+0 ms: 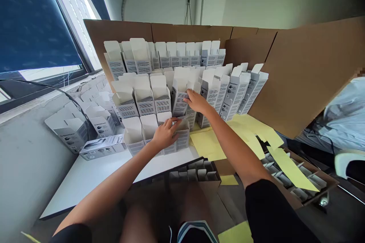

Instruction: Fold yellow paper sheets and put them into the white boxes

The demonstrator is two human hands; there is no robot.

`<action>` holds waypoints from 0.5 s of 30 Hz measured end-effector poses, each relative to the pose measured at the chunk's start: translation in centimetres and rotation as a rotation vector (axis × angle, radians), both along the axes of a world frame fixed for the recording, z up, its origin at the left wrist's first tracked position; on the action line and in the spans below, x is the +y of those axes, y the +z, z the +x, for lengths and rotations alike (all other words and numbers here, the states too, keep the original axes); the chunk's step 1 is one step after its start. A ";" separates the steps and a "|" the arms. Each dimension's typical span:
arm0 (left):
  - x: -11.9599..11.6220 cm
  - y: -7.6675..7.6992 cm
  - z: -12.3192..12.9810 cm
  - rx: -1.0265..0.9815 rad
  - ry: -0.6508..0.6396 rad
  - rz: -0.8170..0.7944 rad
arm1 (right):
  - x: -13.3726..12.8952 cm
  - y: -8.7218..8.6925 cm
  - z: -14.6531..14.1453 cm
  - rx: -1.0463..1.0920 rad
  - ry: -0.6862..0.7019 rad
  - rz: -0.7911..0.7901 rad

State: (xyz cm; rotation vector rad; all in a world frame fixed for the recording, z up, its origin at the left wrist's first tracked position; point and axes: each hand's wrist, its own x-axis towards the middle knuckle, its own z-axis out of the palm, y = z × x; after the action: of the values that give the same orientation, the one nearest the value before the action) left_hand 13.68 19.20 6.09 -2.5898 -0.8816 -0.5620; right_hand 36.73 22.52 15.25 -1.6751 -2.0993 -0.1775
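Open-topped white cartons with grey print stand in rows on the white table. My right hand reaches in among the middle row, its thumb and fingers closed at the edge of a tall white carton. Lower and to the left, my left hand rests over the front row with its fingers apart, touching the top of an open carton. Some of its fingertips are hard to make out against the cartons. Beside it stand more open cartons with raised flaps.
A closed carton lies on its side at the left, near a black cable. Tall cardboard walls off the back and right. Yellow sheets lie right of the rows. A box of cartons sits lower right, near another person's clothing.
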 end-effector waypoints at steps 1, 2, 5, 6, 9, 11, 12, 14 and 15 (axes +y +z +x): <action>0.0 0.0 0.0 0.001 0.001 -0.001 | 0.1 0.0 0.0 -0.003 -0.003 0.003; 0.0 0.0 0.0 0.002 0.002 -0.003 | 0.1 0.1 -0.1 -0.007 -0.007 0.007; -0.1 0.1 -0.1 0.005 0.009 -0.004 | 0.1 0.4 -0.3 -0.019 -0.021 0.024; -0.2 0.1 -0.1 0.005 0.013 -0.004 | 0.0 0.6 -0.4 -0.021 -0.025 0.029; -0.3 0.1 -0.1 0.005 0.022 -0.003 | -0.3 0.8 -0.7 -0.017 -0.031 0.039; -0.3 0.1 0.0 0.007 0.025 -0.006 | -0.4 0.8 -0.7 -0.003 -0.028 0.042; -0.3 0.1 0.0 0.009 0.025 -0.007 | -0.4 0.7 -0.6 0.007 -0.023 0.042; -0.3 0.1 0.0 0.011 0.025 -0.011 | -0.2 0.6 -0.4 0.030 -0.011 0.043; -0.3 0.1 0.0 0.012 0.024 -0.013 | -0.1 0.4 -0.2 0.041 -0.004 0.042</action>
State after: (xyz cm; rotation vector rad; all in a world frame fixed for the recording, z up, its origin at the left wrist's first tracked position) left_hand 13.67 18.93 6.22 -2.5881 -0.9148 -0.5349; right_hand 36.57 22.46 15.69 -1.6449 -2.0486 -0.1852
